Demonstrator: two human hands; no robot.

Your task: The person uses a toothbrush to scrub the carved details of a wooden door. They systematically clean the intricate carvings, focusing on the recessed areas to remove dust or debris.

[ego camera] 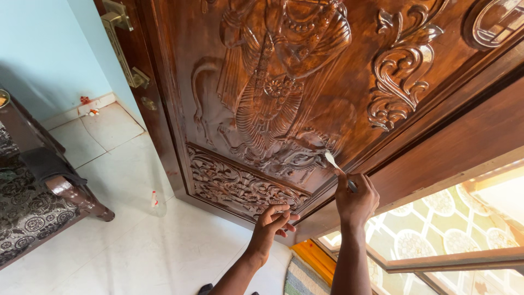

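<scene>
Brush first: it's a small one with a pale tip, pinched in the right hand, and the tip sits right against the carved wooden door, at the lower edge of the big figure carving, just above the floral border panel. The handle runs down into the fist, so most of it is hidden by the fingers.

Left hand isn't holding anything as far as I can see. The fingers are loosely curled and rest against the bottom edge of the door, just below that floral panel.

Door itself is dark, glossy brown with deep relief work: a scroll ornament to the right of the figure, and a brass handle on the far edge up top. Below is a white tiled floor with a small clear bottle lying on it. On the left there's a wooden sofa arm with patterned upholstery, and a striped mat sits near the person's arms.
</scene>
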